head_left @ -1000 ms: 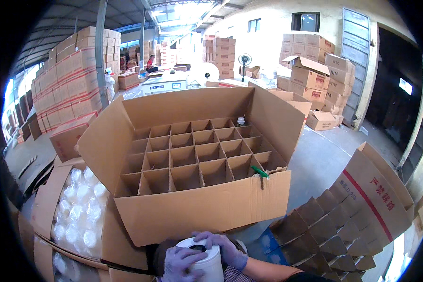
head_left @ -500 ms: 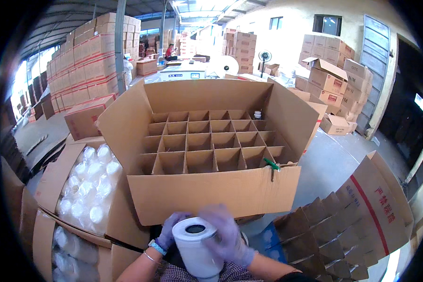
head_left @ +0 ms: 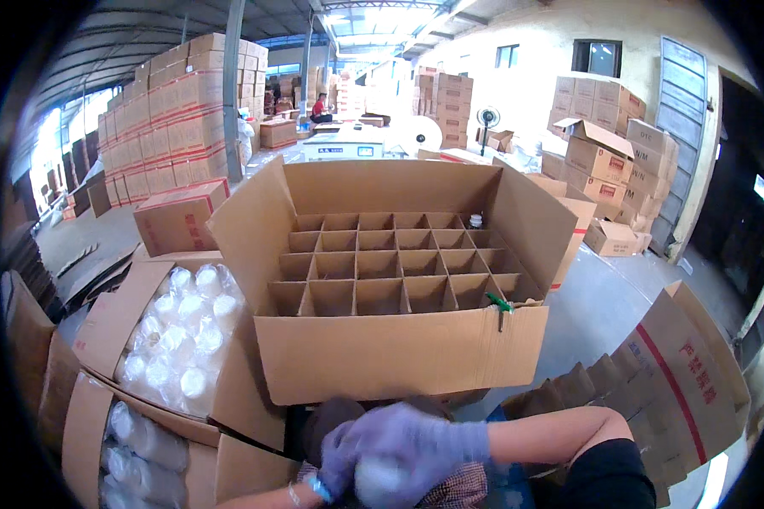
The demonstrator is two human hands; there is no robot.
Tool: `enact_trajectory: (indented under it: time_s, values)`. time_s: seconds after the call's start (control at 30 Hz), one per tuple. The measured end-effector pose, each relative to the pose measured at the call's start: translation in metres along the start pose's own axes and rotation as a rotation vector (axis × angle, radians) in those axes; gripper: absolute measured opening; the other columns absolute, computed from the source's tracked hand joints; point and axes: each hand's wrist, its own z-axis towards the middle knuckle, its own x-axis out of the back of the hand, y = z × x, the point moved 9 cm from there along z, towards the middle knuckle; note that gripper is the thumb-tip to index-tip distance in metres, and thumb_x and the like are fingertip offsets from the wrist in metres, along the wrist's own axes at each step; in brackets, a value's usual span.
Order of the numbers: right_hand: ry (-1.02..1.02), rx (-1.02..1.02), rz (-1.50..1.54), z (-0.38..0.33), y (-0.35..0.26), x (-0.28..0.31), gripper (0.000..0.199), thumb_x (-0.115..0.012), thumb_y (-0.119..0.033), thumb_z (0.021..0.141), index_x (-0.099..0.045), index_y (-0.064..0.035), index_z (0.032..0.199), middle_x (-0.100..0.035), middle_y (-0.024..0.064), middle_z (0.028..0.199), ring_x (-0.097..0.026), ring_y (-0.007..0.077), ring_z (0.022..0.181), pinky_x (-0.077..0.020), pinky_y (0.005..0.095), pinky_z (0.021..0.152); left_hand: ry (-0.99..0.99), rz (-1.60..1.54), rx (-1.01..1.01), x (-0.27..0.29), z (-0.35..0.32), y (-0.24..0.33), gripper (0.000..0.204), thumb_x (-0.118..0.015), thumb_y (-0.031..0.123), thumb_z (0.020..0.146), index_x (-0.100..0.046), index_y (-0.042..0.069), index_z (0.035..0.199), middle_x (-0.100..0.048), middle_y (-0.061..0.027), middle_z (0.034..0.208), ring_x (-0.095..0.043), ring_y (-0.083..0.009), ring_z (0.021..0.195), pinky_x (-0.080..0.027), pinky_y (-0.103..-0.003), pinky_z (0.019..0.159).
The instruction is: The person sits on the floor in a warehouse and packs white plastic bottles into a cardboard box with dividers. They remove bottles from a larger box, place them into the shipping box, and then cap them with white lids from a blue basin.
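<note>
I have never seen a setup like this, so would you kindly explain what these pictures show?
No robot is involved: these are a person's own purple-gloved left hand and right hand. Every picture comes from one wide fisheye camera on the person's head, so straight edges bend. Together the hands hold a white object, mostly covered and blurred. In front stands an open divided carton, with a white-capped container in its far right corner and a green object on its near edge. To the left, another open carton holds plastic-wrapped pale containers.
</note>
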Motion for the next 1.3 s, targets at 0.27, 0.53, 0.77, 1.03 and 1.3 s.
enact_trajectory:
  time_s: [0.27, 0.53, 0.77, 1.03, 1.3]
  values:
    - [0.118, -0.178, -0.384, -0.015, 0.036, 0.011, 0.062, -0.062, -0.038, 0.090, -0.046, -0.0125, 0.144, -0.045, 0.0169, 0.146, -0.047, 0.0391, 0.131, -0.0388, 0.0440, 0.111, -0.580, -0.963, 0.780, -0.026, -0.031, -0.007, 0.081, -0.078, 0.021, 0.086, -0.034, 0.005, 0.152, -0.049, -0.0077, 0.143, -0.045, -0.0170, 0.131, -0.039, -0.032, 0.110]
    - [0.541, -1.236, 0.879, -0.144, 0.194, -0.038, 0.046, -0.051, -0.039, 0.100, -0.058, -0.0037, 0.128, -0.064, 0.0140, 0.117, -0.060, 0.0286, 0.113, -0.0486, 0.0373, 0.099, -0.424, -0.405, 0.406, -0.076, -0.042, 0.033, 0.080, -0.075, 0.029, 0.089, -0.035, 0.000, 0.152, -0.049, -0.0124, 0.147, -0.049, -0.0227, 0.133, -0.042, -0.035, 0.108]
    - [0.094, -0.067, -0.260, -0.053, 0.048, -0.012, 0.064, -0.065, -0.044, 0.088, -0.051, -0.0074, 0.139, -0.048, 0.0150, 0.144, -0.042, 0.0355, 0.136, -0.0328, 0.0506, 0.114, -0.659, -1.104, 0.847, -0.021, -0.022, -0.002, 0.076, -0.077, 0.016, 0.085, -0.039, -0.006, 0.147, -0.053, -0.0153, 0.141, -0.054, -0.0219, 0.125, -0.044, -0.034, 0.105]
    - [0.240, -0.261, -0.302, -0.071, 0.064, -0.008, 0.064, -0.068, -0.041, 0.084, -0.050, -0.0115, 0.138, -0.051, 0.0168, 0.138, -0.048, 0.0358, 0.130, -0.0352, 0.0516, 0.111, -0.607, -0.876, 0.854, -0.034, -0.014, -0.001, 0.079, -0.080, 0.013, 0.080, -0.042, -0.001, 0.148, -0.064, -0.0071, 0.121, -0.060, -0.0130, 0.105, -0.051, -0.026, 0.088]
    - [0.193, -0.318, -0.226, -0.087, 0.089, -0.008, 0.059, -0.070, -0.041, 0.083, -0.056, -0.0131, 0.133, -0.053, 0.0123, 0.136, -0.050, 0.0343, 0.125, -0.0449, 0.0480, 0.104, -0.404, -0.637, 0.613, -0.041, -0.025, 0.009, 0.090, -0.090, 0.026, 0.070, -0.048, 0.002, 0.145, -0.067, -0.0076, 0.123, -0.062, -0.0126, 0.108, -0.050, -0.031, 0.096]
